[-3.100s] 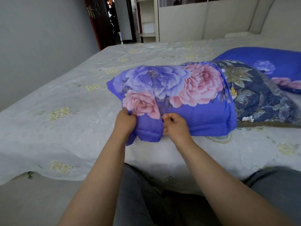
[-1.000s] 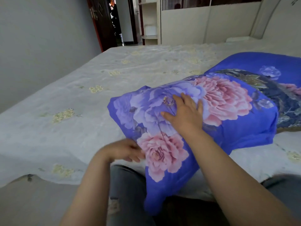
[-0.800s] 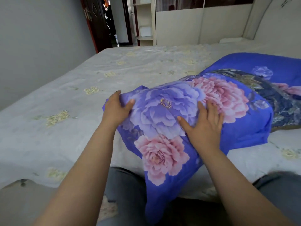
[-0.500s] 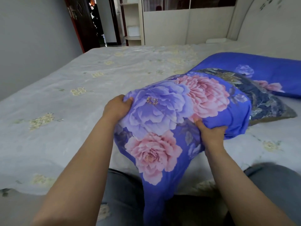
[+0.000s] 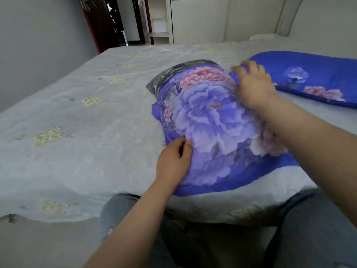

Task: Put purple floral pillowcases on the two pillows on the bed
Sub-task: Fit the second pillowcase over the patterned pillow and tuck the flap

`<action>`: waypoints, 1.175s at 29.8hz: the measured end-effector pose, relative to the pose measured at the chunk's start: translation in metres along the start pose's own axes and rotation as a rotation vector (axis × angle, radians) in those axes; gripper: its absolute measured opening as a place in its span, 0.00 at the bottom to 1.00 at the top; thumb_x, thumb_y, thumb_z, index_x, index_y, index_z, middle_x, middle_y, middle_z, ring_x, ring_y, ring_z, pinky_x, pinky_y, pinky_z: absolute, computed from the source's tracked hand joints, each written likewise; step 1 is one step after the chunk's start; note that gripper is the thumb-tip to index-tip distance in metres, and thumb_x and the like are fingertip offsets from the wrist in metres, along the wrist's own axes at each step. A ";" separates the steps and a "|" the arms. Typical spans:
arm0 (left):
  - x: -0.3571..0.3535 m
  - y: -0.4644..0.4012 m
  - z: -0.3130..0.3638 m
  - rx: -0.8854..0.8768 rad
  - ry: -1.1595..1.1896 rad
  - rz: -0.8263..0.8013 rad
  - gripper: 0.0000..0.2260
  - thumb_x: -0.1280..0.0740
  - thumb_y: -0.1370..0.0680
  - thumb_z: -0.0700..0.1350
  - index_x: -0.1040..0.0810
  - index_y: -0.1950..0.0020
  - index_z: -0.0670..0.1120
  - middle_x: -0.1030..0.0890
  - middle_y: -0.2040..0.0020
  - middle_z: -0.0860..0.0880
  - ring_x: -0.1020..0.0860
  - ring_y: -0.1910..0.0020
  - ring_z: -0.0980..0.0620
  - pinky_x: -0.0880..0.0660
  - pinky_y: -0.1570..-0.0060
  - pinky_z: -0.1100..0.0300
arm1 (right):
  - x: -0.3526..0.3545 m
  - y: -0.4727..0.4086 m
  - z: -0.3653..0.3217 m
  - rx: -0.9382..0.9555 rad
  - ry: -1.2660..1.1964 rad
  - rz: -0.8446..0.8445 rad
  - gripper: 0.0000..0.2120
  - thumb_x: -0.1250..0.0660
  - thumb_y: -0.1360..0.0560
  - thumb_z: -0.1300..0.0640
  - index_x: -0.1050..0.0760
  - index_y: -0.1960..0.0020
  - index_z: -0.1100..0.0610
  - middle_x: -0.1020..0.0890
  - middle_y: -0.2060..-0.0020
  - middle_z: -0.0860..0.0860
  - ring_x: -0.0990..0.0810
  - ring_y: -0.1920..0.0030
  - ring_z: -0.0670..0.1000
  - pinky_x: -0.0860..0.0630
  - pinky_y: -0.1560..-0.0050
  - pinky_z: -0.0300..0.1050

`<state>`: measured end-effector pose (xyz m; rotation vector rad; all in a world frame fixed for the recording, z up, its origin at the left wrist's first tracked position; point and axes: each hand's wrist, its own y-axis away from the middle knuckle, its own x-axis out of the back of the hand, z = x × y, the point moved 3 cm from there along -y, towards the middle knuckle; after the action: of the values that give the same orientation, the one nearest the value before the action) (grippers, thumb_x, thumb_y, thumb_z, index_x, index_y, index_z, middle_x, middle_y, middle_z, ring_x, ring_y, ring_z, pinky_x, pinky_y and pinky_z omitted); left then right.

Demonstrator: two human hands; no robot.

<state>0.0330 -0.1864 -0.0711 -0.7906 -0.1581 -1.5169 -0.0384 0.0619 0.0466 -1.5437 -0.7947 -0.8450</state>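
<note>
One pillow (image 5: 216, 120) sits in front of me near the bed (image 5: 87, 132) edge, mostly inside its purple floral pillowcase (image 5: 212, 151). The dark patterned pillow end still pokes out at the far left corner, so this case isn't pulled fully over yet.

My left hand (image 5: 173, 161) pinches the near left edge of the case, fingers curled on the fabric. My right hand (image 5: 253, 86) is up at the far right corner of it; fingers look bent over the cloth there, but it's motion-blurred, so I can't tell if it's gripping or just pressing.

Second pillow (image 5: 316, 78) lies well to the right, near the headboard (image 5: 251, 18), already showing the same purple floral cover. It's cut off by the frame edge, so I can't confirm it's fully cased.

My judgement: the task is well past half, what's left is covering that exposed end and straightening. The case opening is hidden. My forearm covers part of the right side.
</note>
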 end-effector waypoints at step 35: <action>-0.009 0.016 0.030 -0.099 0.207 -0.328 0.05 0.33 0.23 0.42 0.19 0.58 0.49 0.20 0.65 0.51 0.29 0.67 0.63 0.31 0.62 0.65 | 0.034 0.142 -0.084 0.573 0.233 -0.113 0.14 0.48 0.21 0.50 0.32 0.50 0.61 0.27 0.66 0.55 0.27 0.66 0.56 0.42 0.69 0.44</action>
<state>0.0585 -0.1650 -0.0592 -0.7027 -0.0600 -1.9192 0.0934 -0.0375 0.0120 -0.8857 -0.8638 -0.7745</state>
